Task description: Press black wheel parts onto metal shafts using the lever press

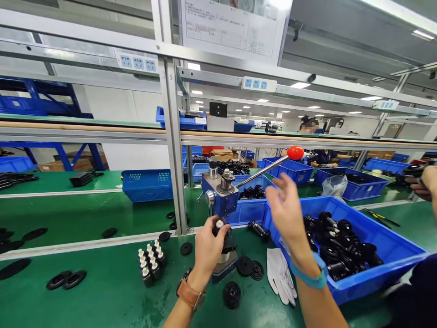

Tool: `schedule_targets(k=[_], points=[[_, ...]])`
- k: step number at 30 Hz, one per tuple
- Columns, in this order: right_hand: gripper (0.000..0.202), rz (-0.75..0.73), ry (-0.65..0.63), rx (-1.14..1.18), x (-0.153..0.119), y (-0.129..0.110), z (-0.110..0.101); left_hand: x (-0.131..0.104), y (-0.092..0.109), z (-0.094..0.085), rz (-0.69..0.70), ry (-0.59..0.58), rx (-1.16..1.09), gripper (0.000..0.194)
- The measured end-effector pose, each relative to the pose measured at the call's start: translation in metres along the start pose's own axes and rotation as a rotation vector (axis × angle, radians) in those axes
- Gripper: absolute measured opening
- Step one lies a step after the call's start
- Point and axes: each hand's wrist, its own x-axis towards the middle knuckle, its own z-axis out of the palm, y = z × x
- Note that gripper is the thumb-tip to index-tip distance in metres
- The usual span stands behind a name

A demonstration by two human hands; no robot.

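My left hand (pixel 209 243) is closed around a black part with a white tip (pixel 219 224), under the head of a blue hand press (pixel 223 193). Raised to the right of the press, my right hand (pixel 285 205) has its fingers apart and holds nothing. It is just below the red knob (pixel 295 152) of the press lever and does not appear to touch it. Black discs (pixel 232 295) and a white glove (pixel 280 276) lie near the press base. Left of my left hand stand several black parts with white tops (pixel 149 262).
A large blue bin (pixel 368 269) of black parts stands at the right. Another blue bin (pixel 251 212) is behind the press. A metal post (pixel 172 136) rises left of it. At the right edge, another person's hand (pixel 428 180) holds a black part.
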Motion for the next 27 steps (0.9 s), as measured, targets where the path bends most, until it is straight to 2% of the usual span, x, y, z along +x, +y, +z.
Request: schedule_targets(k=[3, 5, 7, 9, 11, 12, 15, 17, 19, 25, 27], points=[[0.072, -0.258, 0.217, 0.037, 0.054, -0.042, -0.003, 0.014, -0.007, 0.006, -0.008, -0.066, -0.030, 0.029], [0.056, -0.364, 0.235, -0.038, 0.081, -0.060, -0.004, 0.016, -0.012, 0.010, -0.019, -0.109, -0.082, 0.025], [0.041, -0.405, 0.221, -0.219, 0.091, -0.068, -0.008, 0.016, -0.016, 0.013, -0.024, -0.126, -0.103, 0.022], [0.041, -0.400, 0.259, -0.467, 0.081, -0.064, -0.018, 0.015, -0.020, 0.015, -0.022, -0.124, -0.093, 0.022], [0.043, -0.349, 0.298, -0.702, 0.053, -0.050, -0.035, 0.013, -0.025, 0.015, -0.018, -0.119, -0.076, 0.023], [0.046, -0.308, 0.274, -0.790, 0.035, -0.039, -0.044, 0.013, -0.027, 0.015, -0.018, -0.119, -0.067, 0.024], [0.063, -0.226, 0.116, -0.900, -0.015, -0.005, -0.067, 0.013, -0.031, 0.015, -0.022, -0.125, -0.045, 0.024], [0.068, -0.270, 0.116, -0.866, -0.034, 0.012, -0.073, 0.013, -0.030, 0.016, -0.021, -0.122, -0.031, 0.024], [0.067, -0.326, 0.182, -0.846, -0.040, 0.019, -0.071, 0.012, -0.028, 0.015, -0.027, -0.118, -0.030, 0.024], [0.060, -0.473, 0.354, -0.828, -0.038, 0.022, -0.058, 0.009, -0.023, 0.015, -0.046, -0.121, 0.011, 0.023], [0.059, -0.506, 0.379, -0.796, -0.040, 0.025, -0.056, 0.009, -0.023, 0.016, -0.035, -0.119, 0.014, 0.022]])
